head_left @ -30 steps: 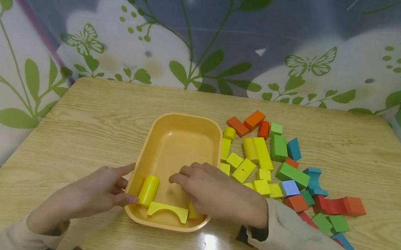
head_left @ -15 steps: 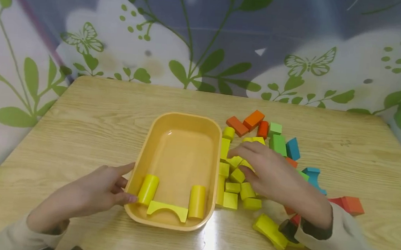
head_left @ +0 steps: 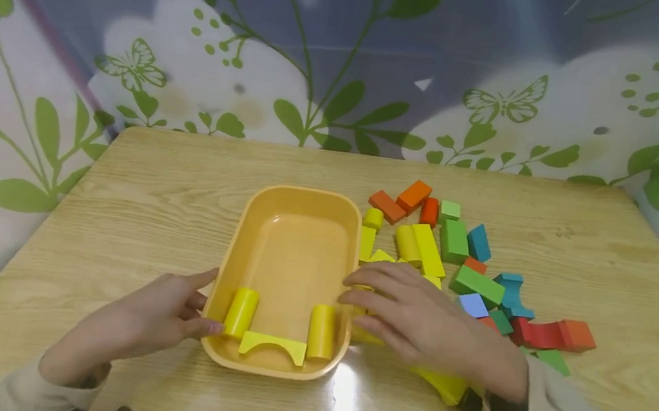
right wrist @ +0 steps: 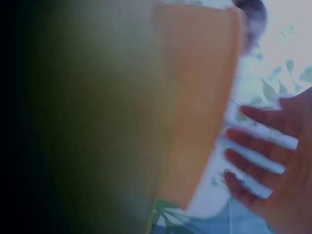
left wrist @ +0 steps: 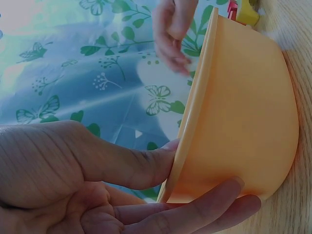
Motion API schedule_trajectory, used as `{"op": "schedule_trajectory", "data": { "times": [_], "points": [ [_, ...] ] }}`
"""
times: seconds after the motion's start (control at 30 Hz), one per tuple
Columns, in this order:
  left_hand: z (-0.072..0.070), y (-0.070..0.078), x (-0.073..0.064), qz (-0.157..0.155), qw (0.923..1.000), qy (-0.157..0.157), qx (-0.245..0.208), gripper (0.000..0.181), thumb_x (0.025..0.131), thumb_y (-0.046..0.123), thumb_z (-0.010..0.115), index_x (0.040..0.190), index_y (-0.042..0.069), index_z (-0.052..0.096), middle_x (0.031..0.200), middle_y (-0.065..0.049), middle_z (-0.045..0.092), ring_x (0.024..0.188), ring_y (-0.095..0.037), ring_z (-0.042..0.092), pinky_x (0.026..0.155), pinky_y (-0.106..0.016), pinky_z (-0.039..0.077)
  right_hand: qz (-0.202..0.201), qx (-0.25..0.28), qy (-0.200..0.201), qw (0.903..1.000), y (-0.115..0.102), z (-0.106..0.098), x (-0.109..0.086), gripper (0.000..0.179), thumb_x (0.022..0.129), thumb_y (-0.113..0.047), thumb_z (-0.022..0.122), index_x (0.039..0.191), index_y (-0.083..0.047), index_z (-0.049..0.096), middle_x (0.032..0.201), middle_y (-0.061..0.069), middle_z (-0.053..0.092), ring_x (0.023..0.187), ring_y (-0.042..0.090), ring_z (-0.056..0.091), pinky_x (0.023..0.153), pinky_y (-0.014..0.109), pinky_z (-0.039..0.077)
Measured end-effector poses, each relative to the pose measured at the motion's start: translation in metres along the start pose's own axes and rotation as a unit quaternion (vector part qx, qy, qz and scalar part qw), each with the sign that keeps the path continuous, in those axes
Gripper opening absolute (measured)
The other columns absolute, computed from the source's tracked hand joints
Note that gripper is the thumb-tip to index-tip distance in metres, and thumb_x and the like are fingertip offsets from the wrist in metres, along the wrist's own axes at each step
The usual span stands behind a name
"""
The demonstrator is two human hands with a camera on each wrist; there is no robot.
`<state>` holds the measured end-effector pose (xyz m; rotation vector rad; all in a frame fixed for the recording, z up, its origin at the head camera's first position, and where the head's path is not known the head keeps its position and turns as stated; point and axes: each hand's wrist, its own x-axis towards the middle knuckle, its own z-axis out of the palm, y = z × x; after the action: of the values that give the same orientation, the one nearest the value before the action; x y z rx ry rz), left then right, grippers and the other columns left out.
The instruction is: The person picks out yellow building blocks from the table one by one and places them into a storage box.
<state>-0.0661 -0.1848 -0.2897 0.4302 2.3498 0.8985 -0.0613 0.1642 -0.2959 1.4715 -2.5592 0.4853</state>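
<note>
My left hand (head_left: 140,316) grips the left rim of a yellow-orange plastic tray (head_left: 297,248). In the left wrist view its thumb lies on the rim while the fingers rest along the outer wall (left wrist: 243,107). Inside, at the tray's near end, lie a left yellow cylinder (head_left: 241,313), a yellow arch block (head_left: 273,347) and a right yellow cylinder (head_left: 321,334). My right hand (head_left: 425,319) is over the yellow blocks, fingertips beside the tray's right rim. Its spread fingers hold nothing in the right wrist view, and it hides several blocks beneath.
Right of the tray lie loose blocks: a yellow half-round block (head_left: 408,245), a green block (head_left: 477,286), orange ones (head_left: 414,197), a blue arch (head_left: 511,296) and a red curved block (head_left: 546,334). A yellow block (head_left: 443,385) shows below my right wrist. A printed backdrop (head_left: 375,73) rises behind the table.
My right hand has come out of the tray, leaving the right yellow cylinder in view there, moved over the yellow blocks, then back toward the tray's right rim. The left hand stays on the tray.
</note>
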Motion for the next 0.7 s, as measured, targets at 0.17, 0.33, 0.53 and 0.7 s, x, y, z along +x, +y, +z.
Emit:
{"op": "schedule_trajectory", "data": {
  "times": [0.17,0.33,0.53,0.7],
  "points": [
    [0.0,0.0,-0.001,0.007,1.0,-0.002,-0.006,0.086,0.088,0.012,0.071,0.142,-0.022,0.015,0.103,-0.017,0.07,0.09,-0.019,0.067,0.072,-0.034,0.055,-0.03,-0.024,-0.094,0.9948,-0.008,0.019,0.013,0.067,0.099,-0.06,0.02,0.138,-0.016,0.053,0.143,0.003,0.048,0.14,0.028,0.029,0.109,0.057,0.021],
    [-0.001,0.0,-0.002,0.005,1.0,0.003,0.0,0.086,0.087,0.013,0.072,0.143,-0.021,0.016,0.103,-0.016,0.07,0.09,-0.019,0.067,0.072,-0.034,0.055,-0.034,-0.041,-0.102,0.9934,-0.009,0.024,0.015,0.074,0.097,-0.064,0.014,0.132,-0.016,0.058,0.139,0.003,0.052,0.138,0.029,0.031,0.108,0.061,0.018],
    [0.0,0.0,-0.002,0.017,0.9998,0.003,0.009,0.085,0.088,0.014,0.071,0.142,-0.021,0.016,0.101,-0.013,0.071,0.087,-0.015,0.066,0.069,-0.031,0.053,0.028,-0.008,-0.056,0.998,-0.008,0.014,0.014,0.054,0.1,-0.054,0.037,0.13,-0.015,0.058,0.139,0.006,0.05,0.134,0.028,0.035,0.108,0.051,0.029],
    [0.0,0.0,-0.002,0.022,0.9997,-0.001,0.009,0.085,0.088,0.014,0.071,0.142,-0.021,0.016,0.101,-0.012,0.071,0.084,-0.012,0.064,0.066,-0.028,0.051,0.109,0.032,0.022,0.9932,-0.005,0.001,0.012,0.013,0.097,-0.02,0.06,0.107,-0.013,0.064,0.105,-0.003,0.058,0.096,0.013,0.053,0.083,0.031,0.048]
  ]
}}
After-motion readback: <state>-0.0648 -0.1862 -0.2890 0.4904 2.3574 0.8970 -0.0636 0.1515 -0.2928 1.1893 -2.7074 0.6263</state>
